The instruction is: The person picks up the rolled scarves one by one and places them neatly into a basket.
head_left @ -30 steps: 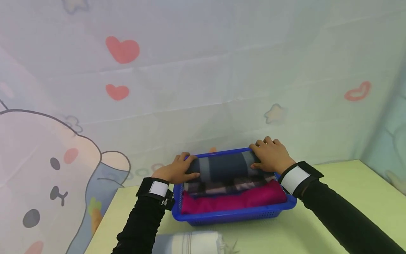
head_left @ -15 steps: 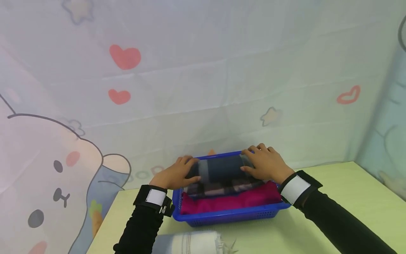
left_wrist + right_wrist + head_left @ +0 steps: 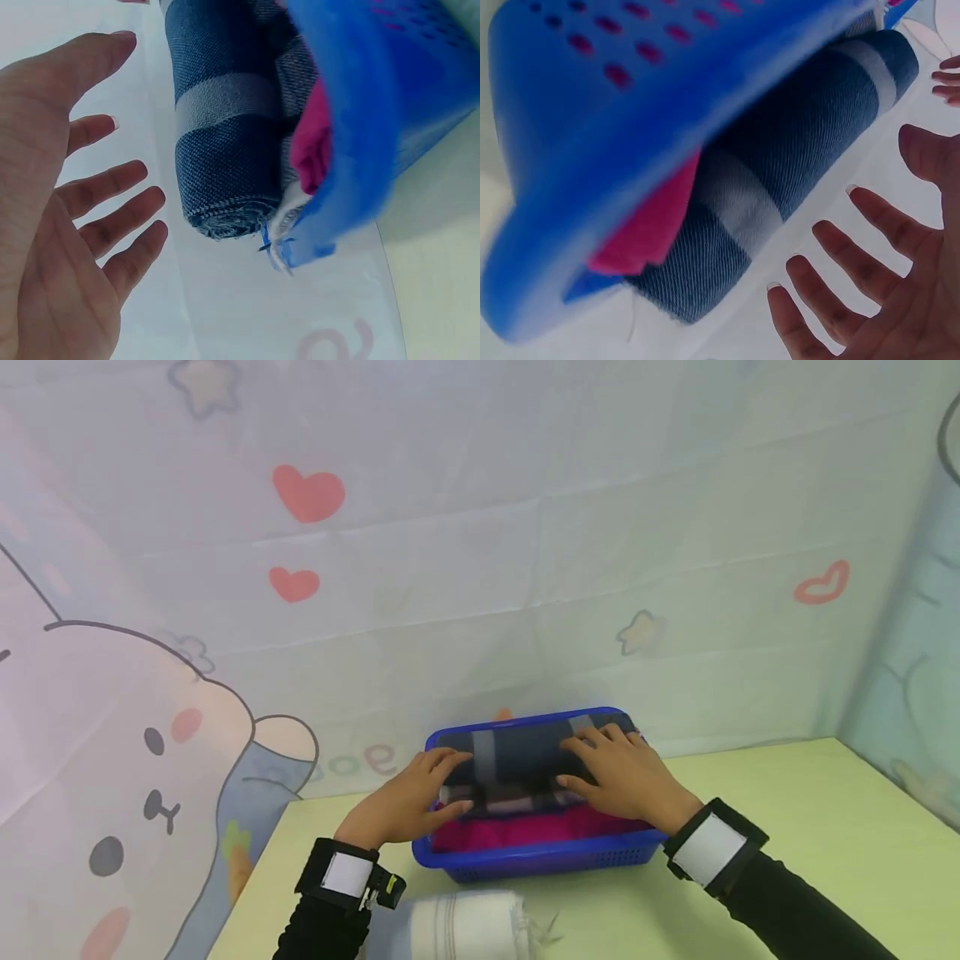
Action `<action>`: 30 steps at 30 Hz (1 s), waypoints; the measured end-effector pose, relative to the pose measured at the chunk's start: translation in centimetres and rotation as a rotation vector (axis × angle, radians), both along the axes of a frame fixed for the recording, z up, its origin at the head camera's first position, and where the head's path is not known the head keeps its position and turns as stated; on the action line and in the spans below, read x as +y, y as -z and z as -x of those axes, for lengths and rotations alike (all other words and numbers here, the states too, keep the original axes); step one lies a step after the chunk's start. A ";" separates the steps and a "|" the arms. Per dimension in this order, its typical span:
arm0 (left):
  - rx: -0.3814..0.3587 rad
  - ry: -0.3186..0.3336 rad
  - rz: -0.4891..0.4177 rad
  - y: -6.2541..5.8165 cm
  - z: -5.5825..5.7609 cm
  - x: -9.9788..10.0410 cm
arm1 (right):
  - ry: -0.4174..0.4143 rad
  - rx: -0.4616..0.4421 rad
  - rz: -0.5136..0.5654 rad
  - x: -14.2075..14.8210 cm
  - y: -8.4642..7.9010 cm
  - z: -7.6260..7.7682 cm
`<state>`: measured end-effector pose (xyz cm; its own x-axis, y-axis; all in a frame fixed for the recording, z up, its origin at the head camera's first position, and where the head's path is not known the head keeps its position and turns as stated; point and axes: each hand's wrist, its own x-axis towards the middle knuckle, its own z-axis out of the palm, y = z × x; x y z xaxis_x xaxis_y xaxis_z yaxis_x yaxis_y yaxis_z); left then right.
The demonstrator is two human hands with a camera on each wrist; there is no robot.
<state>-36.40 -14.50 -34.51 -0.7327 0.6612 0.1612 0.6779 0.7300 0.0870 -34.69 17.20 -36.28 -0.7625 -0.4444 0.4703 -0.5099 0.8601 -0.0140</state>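
A blue plastic basket [image 3: 555, 858] stands on the table against the wall sheet. Inside it, a dark blue rolled cloth with grey bands [image 3: 525, 752] lies along the back, in front of it a plaid cloth [image 3: 504, 802] and a magenta cloth [image 3: 502, 833]. My left hand [image 3: 401, 802] hovers over the basket's left end, fingers spread. In the left wrist view a gap separates it from the end of the blue roll [image 3: 225, 157]. Over the right half is my right hand [image 3: 630, 781], fingers loosely spread and apart from the roll [image 3: 802, 127] in the right wrist view.
A white rolled cloth [image 3: 468, 927] with thin stripes and a fringed end lies on the pale yellow table [image 3: 750, 843], in front of the basket. Behind the table hangs a printed sheet [image 3: 465, 568] with hearts and a cartoon animal.
Both hands have come off the dark blue roll and drawn back toward the body. The right hand has also shifted left, uncovering the basket's back right corner.
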 end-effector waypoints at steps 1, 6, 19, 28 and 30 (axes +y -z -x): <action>0.002 -0.003 0.005 0.1 -0.2 -0.1 | -0.004 -0.001 0.006 0.0 0.1 -0.1; -0.002 -0.030 0.010 0.4 -1.1 -0.7 | -0.016 0.002 0.027 -0.2 0.8 -0.5; 0.004 0.039 -0.012 0.6 -3.1 0.2 | -0.027 0.004 0.066 -1.2 1.7 -1.9; 0.016 0.065 -0.029 1.2 -4.4 -0.2 | -0.058 0.010 0.094 -2.2 2.1 -2.9; 0.014 0.062 -0.029 1.4 -4.5 -0.4 | -0.067 0.005 0.098 -2.5 2.1 -3.2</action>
<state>-31.94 -14.91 -35.96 -0.6881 0.7000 0.1910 0.7229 0.6839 0.0981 -31.51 14.74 -38.38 -0.7303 -0.4457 0.5178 -0.5661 0.8190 -0.0935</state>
